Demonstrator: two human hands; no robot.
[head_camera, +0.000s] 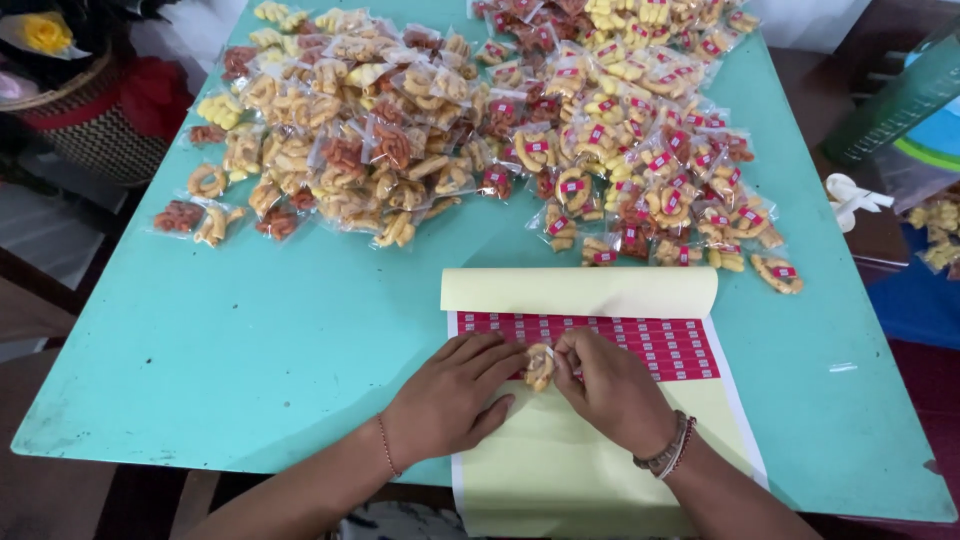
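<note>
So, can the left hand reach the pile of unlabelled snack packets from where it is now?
Probably yes. The left hand is on the small packet, and only bare table lies between it and the unlabelled pile.

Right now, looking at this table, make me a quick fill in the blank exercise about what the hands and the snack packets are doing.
1. Both hands, the left hand and the right hand, hold one small snack packet over a sheet of ____ stickers.
2. The table is ____ in colour.
3. The pile of packets already bearing red stickers lies on the person's ____ side.
4. The unstickered pile lies on the ____ side.

Missing words: red; turquoise; right; left
</note>
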